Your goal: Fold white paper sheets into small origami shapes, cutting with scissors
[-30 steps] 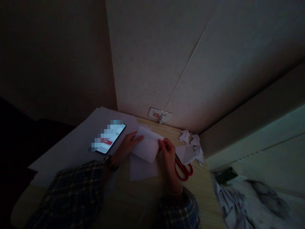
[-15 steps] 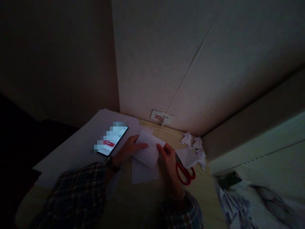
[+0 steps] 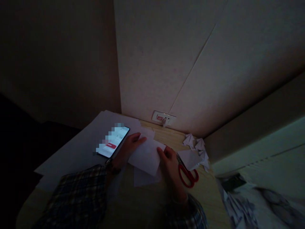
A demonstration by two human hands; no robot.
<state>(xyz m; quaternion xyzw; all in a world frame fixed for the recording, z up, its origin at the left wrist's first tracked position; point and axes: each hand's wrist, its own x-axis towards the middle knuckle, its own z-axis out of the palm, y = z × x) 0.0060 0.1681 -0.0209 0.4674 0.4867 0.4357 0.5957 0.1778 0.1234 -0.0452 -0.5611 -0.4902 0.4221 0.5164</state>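
A folded piece of white paper (image 3: 145,156) slants above the tabletop between my hands. My right hand (image 3: 168,159) pinches its right corner, thumb on top and fingers curled. My left hand (image 3: 130,145) is at the upper left edge, its thumb and fingers apart. The thumb tip lies by the paper's top corner; whether it presses on the sheet is hard to see. Beneath is another white sheet (image 3: 145,180), partly covered. Just right of my right hand are red-handled scissors (image 3: 188,176), their blades partly under a loose folded paper piece (image 3: 190,159).
A lit phone (image 3: 114,143) rests on large white sheets (image 3: 78,146) at the left. Several folded paper shapes (image 3: 199,144) sit at the table's right back corner. A wall socket (image 3: 164,118) with a plug is behind. More folded papers (image 3: 240,210) lie lower right, beyond the table edge.
The folded paper has turned and tilted lower, now showing a flatter face. My left thumb has slid off its face to the top edge. My right hand keeps its pinch.
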